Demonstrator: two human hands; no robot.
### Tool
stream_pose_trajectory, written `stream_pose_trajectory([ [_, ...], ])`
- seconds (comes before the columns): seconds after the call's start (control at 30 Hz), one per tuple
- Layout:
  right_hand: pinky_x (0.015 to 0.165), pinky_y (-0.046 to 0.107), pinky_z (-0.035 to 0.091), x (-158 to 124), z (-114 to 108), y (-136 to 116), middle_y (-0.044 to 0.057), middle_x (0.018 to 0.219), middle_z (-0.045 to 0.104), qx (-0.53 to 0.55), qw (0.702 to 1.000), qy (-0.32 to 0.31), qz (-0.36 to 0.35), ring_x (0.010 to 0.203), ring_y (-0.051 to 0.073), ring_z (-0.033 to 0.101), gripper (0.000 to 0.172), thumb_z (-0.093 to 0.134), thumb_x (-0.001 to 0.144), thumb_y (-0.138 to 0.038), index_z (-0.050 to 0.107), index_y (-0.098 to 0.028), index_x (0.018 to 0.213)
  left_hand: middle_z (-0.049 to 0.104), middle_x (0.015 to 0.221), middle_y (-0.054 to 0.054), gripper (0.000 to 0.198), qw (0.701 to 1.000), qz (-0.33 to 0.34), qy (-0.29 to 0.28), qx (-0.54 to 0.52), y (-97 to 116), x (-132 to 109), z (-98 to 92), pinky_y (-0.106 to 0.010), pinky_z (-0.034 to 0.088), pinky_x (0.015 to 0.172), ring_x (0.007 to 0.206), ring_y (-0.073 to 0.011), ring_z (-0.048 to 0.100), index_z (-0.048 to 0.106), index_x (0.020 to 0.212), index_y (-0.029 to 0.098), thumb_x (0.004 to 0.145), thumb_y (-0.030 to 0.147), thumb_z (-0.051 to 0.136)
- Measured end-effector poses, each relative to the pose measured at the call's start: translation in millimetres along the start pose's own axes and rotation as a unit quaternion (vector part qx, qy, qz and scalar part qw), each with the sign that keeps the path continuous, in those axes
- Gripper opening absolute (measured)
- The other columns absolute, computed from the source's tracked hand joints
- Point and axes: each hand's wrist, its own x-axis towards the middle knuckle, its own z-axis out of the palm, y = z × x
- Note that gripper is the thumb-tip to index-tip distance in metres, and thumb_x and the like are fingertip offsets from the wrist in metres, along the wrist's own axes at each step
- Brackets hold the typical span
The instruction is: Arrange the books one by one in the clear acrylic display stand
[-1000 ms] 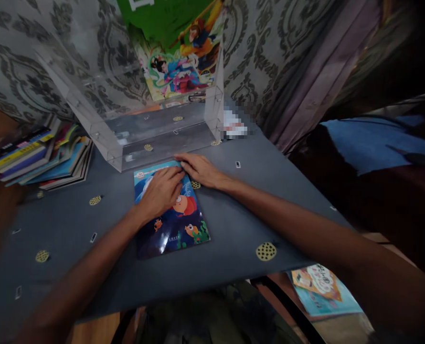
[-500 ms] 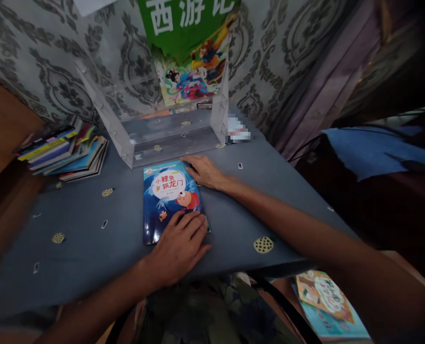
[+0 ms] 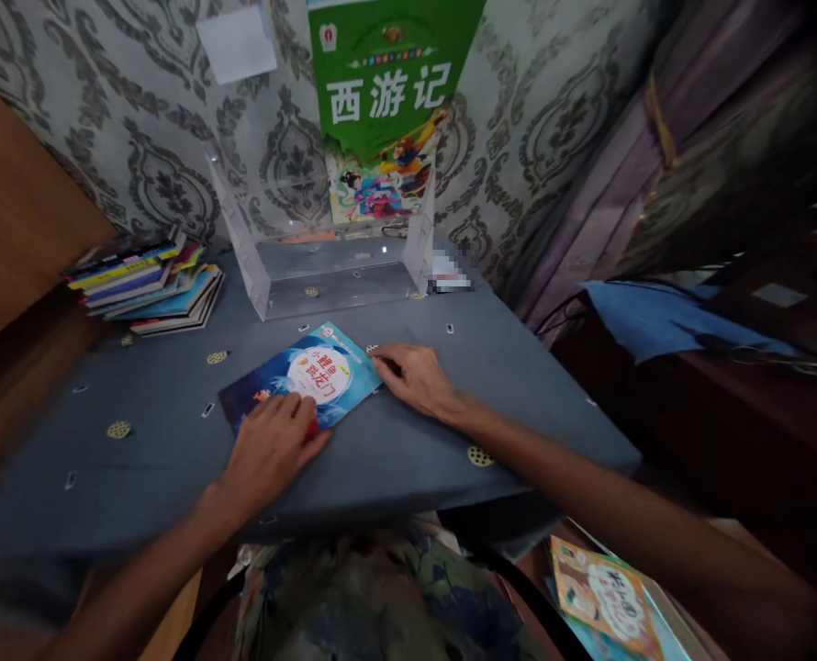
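1. Head view: left hand (image 3: 271, 450) lies palm-down across the near side of the book (image 3: 320, 372), hiding part of it; whether it pinches, I cannot tell.
2. Book, on the table (image 3: 395, 468) between both hands, has turned aslant since half a second ago.
3. Right hand (image 3: 415, 378) is at its right corner, fingers bent; grip unclear.

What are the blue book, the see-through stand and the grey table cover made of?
Blue book: probably paper or thin card, with a smooth-looking, colourfully printed cover.
See-through stand: probably clear hard plastic, smooth and shiny, since the table shows through and small glints appear.
Grey table cover: dull and printed; cloth or vinyl, I can't tell which.
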Motion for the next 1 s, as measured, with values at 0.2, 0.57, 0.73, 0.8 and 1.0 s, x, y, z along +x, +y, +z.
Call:
stream_pose_trajectory([
  [0.2, 0.065, 0.027, 0.047, -2.4, 8.7, -8.5, 0.006, 0.08, 0.075, 0.115, 0.992, -0.014, -0.05, 0.067, 0.016, 0.066, 0.031, 0.048, 0.096, -0.026, 0.075, -0.014, 0.105, 0.065, 0.117, -0.014, 0.028, 1.0, -0.024, -0.017, -0.005, -8.8, 0.9, 4.0, -0.038, 0.052, 0.084, 0.107, -0.028, 0.06, 0.059, 0.114, 0.013, 0.098, 0.037, 0.057],
  [0.57, 0.064, 0.026, 0.05, -0.7, 2.1, 2.9, 0.004, 0.08, 0.075, 0.194, 0.979, -0.012, -0.059, 0.067, 0.015, 0.066, 0.03, 0.048, 0.099, -0.028, 0.074, -0.017, 0.108, 0.07, 0.116, -0.016, 0.028, 0.998, 0.049, 0.032, 0.0, -8.1, 15.4, 21.4, -0.041, 0.056, 0.082, 0.108, -0.0292, 0.063, 0.061, 0.12, 0.015, 0.102, 0.03, 0.046],
  [0.73, 0.069, 0.026, 0.053, -2.9, -2.0, 3.1, 0.004, 0.086, 0.075, 0.215, 0.975, -0.002, -0.059, 0.074, 0.015, 0.069, 0.029, 0.047, 0.101, -0.028, 0.072, -0.018, 0.112, 0.074, 0.107, -0.013, 0.03, 0.994, 0.084, 0.063, -0.001, -13.2, 24.0, 13.7, -0.037, 0.056, 0.07, 0.094, -0.0261, 0.068, 0.066, 0.112, 0.014, 0.104, 0.025, 0.039],
  [0.8, 0.07, 0.026, 0.054, -3.4, -3.5, 2.4, 0.005, 0.089, 0.076, 0.229, 0.972, -0.002, -0.057, 0.077, 0.016, 0.071, 0.028, 0.047, 0.101, -0.027, 0.072, -0.018, 0.112, 0.075, 0.103, -0.012, 0.031, 0.994, 0.089, 0.07, -0.004, -13.9, 27.9, 9.8, -0.036, 0.056, 0.066, 0.088, -0.0249, 0.068, 0.067, 0.108, 0.013, 0.104, 0.022, 0.039],
  [1.0, 0.063, 0.026, 0.055, -4.7, -5.4, 0.8, 0.004, 0.089, 0.076, 0.259, 0.965, 0.017, -0.021, 0.067, 0.014, 0.068, 0.027, 0.048, 0.1, -0.028, 0.071, -0.02, 0.113, 0.075, 0.099, -0.011, 0.029, 0.995, 0.085, 0.05, -0.027, -13.8, 32.6, 4.8, -0.039, 0.056, 0.065, 0.086, -0.0266, 0.068, 0.07, 0.105, 0.014, 0.102, 0.02, 0.042],
])
